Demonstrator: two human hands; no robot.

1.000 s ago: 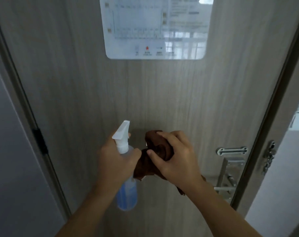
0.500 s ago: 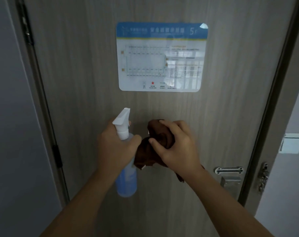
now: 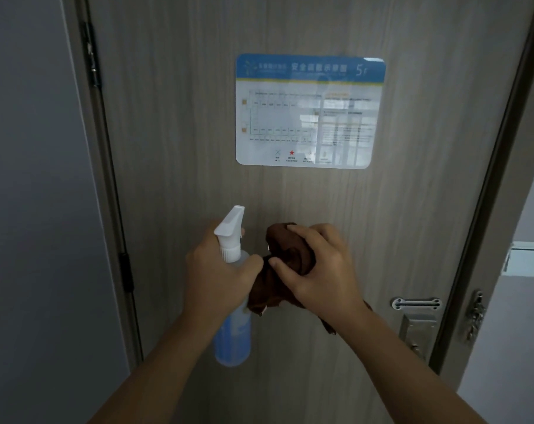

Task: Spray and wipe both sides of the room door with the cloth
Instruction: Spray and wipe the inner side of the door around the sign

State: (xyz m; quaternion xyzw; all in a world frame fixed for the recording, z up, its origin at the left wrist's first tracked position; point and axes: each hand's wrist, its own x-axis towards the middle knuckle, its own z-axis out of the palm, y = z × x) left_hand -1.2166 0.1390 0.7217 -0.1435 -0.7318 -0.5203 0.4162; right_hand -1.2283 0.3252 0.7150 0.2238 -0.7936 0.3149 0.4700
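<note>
A grey wood-grain door (image 3: 174, 142) fills the view in front of me. My left hand (image 3: 216, 273) grips a spray bottle (image 3: 232, 335) of blue liquid by the neck, its white nozzle pointing up and toward the door. Just to its right, my right hand (image 3: 317, 270) holds a bunched brown cloth (image 3: 285, 255) close to the door; part of the cloth hangs below my wrist. Whether the cloth touches the door I cannot tell.
A laminated floor-plan sign (image 3: 310, 111) with a blue header is stuck on the door above my hands. A metal latch plate and lock (image 3: 417, 319) sit at the door's right edge. Dark hinges (image 3: 125, 272) run down the left frame. Grey walls flank both sides.
My view has tilted upward, so the sign now shows whole and the lock sits lower right. Both hands keep the same grips, side by side in front of the door.
</note>
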